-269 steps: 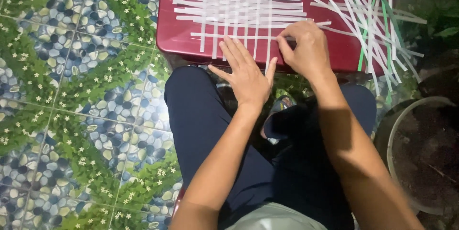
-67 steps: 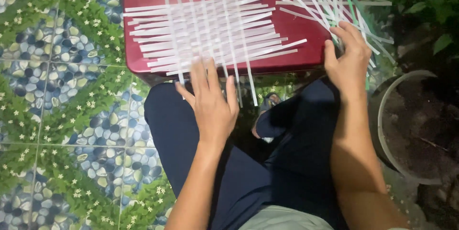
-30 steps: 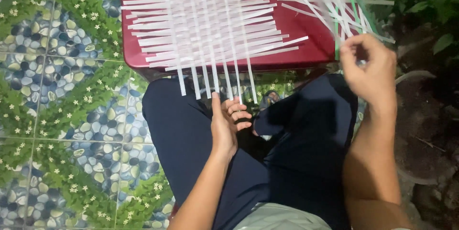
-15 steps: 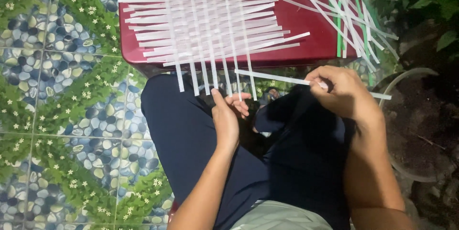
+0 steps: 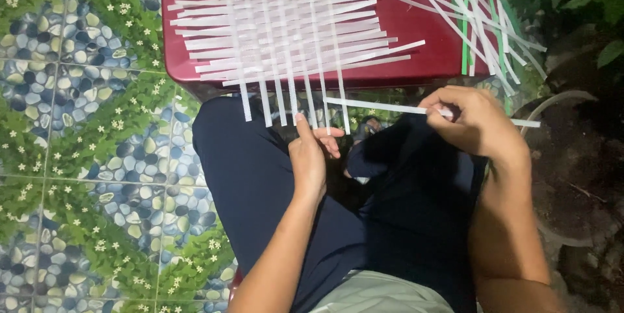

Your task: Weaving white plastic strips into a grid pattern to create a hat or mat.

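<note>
Left hand (image 5: 310, 154): over lap, fingers loosely curled, empty | Right hand (image 5: 473, 121): pinches one white strip (image 5: 374, 106) held level, just below stool edge | Woven white mat (image 5: 286, 30): on red stool (image 5: 422, 33) | Loose strips (image 5: 478, 17): far right.

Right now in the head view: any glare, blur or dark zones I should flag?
Head view: harsh light from near the camera bleaches the woven white strips, so overlaps are hard to separate; sheen on the red stool; the right side with soil and leaves falls off into shadow; the dark trousers lose detail; right hand and left hand look sharp, little motion blur.
</note>
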